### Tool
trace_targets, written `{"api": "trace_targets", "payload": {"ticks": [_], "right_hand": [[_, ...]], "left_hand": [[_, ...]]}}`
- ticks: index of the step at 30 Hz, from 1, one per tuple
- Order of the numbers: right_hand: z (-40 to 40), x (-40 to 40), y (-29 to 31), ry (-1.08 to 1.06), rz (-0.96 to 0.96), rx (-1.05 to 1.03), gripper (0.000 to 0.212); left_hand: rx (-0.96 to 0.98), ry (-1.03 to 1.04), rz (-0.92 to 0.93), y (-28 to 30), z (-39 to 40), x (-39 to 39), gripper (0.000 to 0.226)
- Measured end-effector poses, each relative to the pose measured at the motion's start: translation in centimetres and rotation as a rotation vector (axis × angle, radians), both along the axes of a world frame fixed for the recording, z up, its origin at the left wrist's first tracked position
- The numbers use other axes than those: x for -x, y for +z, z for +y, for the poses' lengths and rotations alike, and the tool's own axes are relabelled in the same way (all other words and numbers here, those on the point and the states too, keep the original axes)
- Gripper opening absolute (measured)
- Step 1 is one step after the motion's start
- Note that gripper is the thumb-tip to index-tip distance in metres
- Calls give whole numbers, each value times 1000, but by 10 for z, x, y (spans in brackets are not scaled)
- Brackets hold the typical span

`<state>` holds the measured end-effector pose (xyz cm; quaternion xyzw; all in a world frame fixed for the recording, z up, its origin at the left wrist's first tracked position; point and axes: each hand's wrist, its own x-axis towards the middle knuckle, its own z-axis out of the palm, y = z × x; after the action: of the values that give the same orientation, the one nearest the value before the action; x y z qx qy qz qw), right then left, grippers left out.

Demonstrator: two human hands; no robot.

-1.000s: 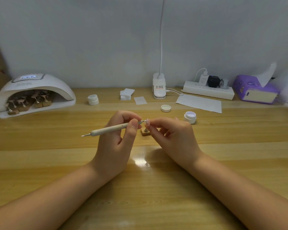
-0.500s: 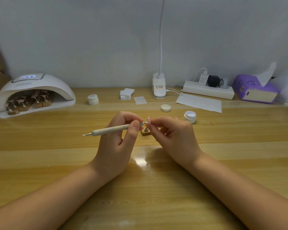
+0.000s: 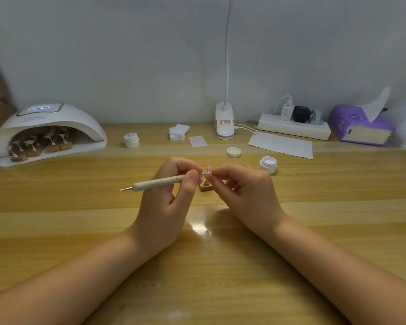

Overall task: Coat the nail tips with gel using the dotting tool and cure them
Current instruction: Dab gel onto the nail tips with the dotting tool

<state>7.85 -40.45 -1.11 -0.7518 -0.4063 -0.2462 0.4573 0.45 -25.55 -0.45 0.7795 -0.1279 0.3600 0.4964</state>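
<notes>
Wooden desk [image 3: 80, 219]: my left hand [image 3: 164, 207] grips the dotting tool [image 3: 159, 183]; my right hand [image 3: 246, 193] pinches a nail tip [image 3: 209, 170]. One slip could smear gel.

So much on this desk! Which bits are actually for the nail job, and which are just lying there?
For the job:
dotting tool in left hand
nail tip in right hand
open gel jar
curing lamp

Lying about:
power strip
tissue box
paper sheet
</notes>
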Motion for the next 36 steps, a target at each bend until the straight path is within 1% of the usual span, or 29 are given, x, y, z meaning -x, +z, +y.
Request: {"api": "trace_targets", "payload": {"ticks": [5, 11, 27, 31, 36], "right_hand": [[0, 0, 0, 3, 11, 1, 11], [0, 0, 1, 1, 17, -2, 10], [0, -1, 0, -5, 0, 17, 11], [0, 1, 1, -7, 36, -5, 9], [0, 0, 3, 16, 156, -29, 14]], "left_hand": [[7, 3, 4, 1, 0, 1, 12], [64, 25, -2, 2, 0, 1, 15], [40, 21, 13, 0, 0, -1, 12], [58, 43, -8, 0, 0, -1, 14], [86, 42, -24, -1, 1, -1, 12]]}}
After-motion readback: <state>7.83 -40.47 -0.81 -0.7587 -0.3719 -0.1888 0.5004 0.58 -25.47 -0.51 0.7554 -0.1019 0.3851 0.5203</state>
